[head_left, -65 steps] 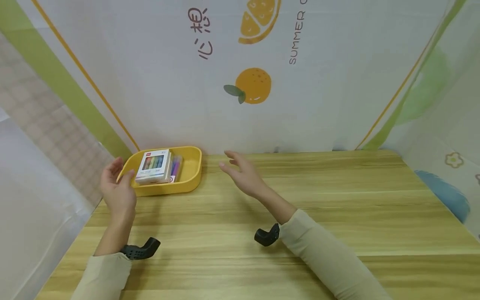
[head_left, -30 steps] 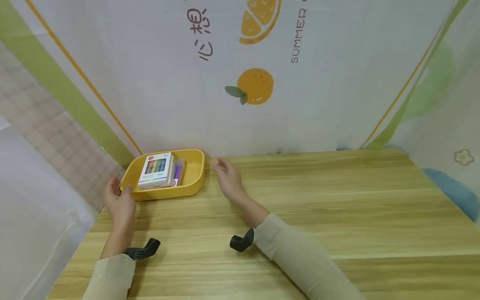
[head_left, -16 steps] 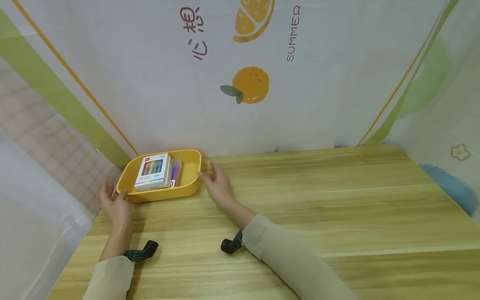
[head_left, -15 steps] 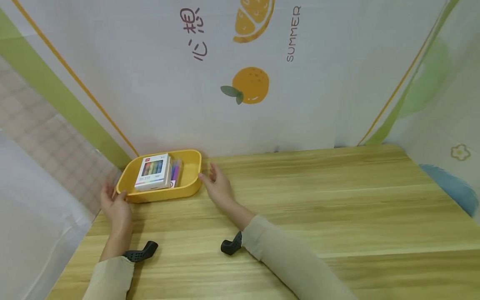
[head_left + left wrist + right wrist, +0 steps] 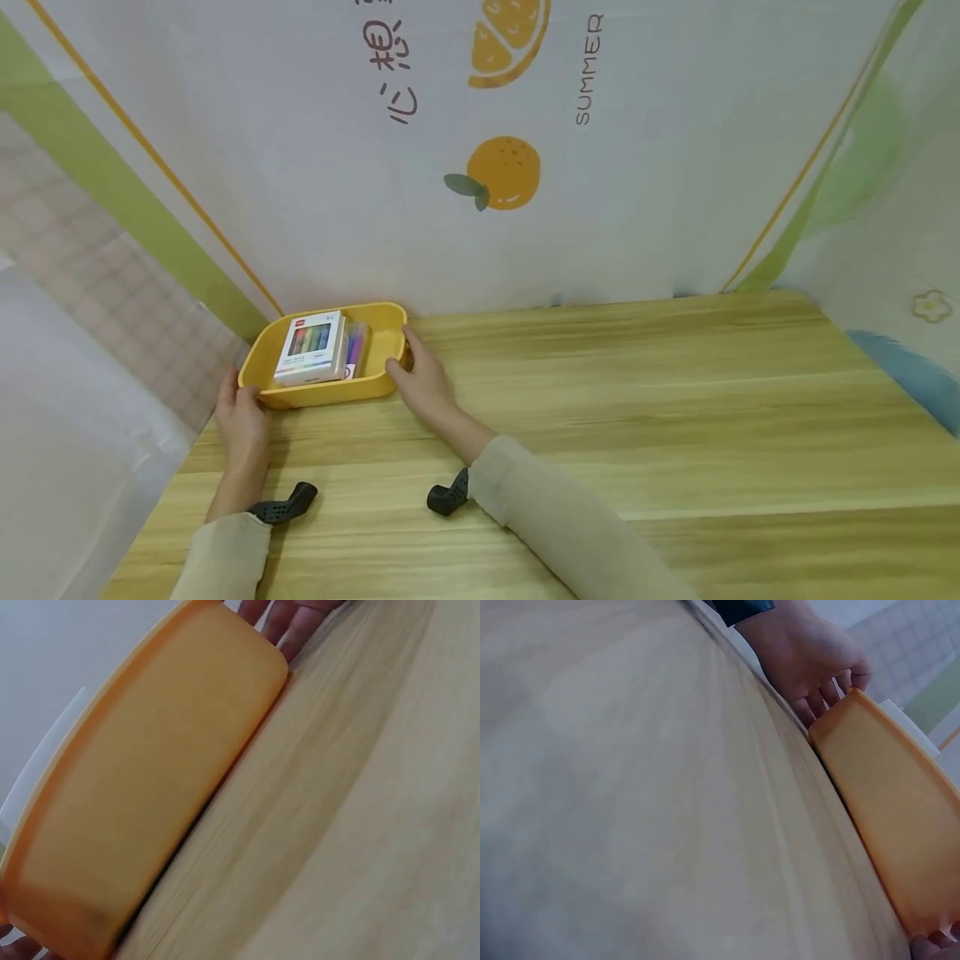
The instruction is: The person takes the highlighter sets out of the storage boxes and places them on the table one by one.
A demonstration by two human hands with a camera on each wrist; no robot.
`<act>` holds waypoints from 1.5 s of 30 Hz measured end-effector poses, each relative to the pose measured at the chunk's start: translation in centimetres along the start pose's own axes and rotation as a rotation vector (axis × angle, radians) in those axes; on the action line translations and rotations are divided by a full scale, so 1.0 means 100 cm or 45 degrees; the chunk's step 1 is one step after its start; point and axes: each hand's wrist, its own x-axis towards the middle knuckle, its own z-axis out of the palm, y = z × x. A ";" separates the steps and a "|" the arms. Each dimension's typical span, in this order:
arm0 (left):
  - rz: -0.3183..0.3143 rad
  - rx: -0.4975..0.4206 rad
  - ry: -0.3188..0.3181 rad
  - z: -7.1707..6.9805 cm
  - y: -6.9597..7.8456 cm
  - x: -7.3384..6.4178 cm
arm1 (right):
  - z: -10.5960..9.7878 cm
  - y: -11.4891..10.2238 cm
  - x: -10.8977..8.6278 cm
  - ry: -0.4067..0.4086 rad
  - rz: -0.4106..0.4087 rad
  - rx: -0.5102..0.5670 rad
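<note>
A yellow plastic tray [image 5: 322, 393] sits at the back left of the wooden table, held at both ends. My left hand [image 5: 243, 421] grips its left end, thumb at the front rim and fingers on the outer side. At the right end, my right hand [image 5: 426, 383] holds the rim, its thumb at the front corner. Inside lies a white box [image 5: 307, 354] with a window showing coloured sticks, beside a pack of purple and blue pens [image 5: 355, 348]. Both wrist views show the tray's outer wall [image 5: 150, 765]; a thin dark line runs under its base.
A white curtain [image 5: 600, 208] printed with oranges hangs directly behind the table. Another cloth [image 5: 90, 375] hangs close on the left, near my left hand. Bare wooden tabletop [image 5: 637, 400] stretches to the right of the tray.
My right hand has come left from beside the tray and now grips its right end. My left hand has lowered and taken hold of the left end.
</note>
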 end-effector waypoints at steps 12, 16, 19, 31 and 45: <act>0.061 0.081 -0.143 0.018 0.010 0.006 | -0.016 0.000 0.004 0.014 -0.007 -0.038; 0.088 0.081 -0.108 0.020 0.007 0.005 | -0.019 -0.001 0.002 0.010 -0.025 -0.074; 0.127 0.125 -0.072 0.016 0.002 0.002 | -0.018 -0.001 0.000 -0.010 -0.044 -0.090; 0.158 0.191 -0.014 0.004 -0.013 -0.012 | -0.012 0.006 -0.012 -0.043 -0.046 -0.123; 0.140 0.079 -0.020 0.009 -0.015 -0.022 | -0.022 0.008 -0.024 -0.037 -0.082 -0.146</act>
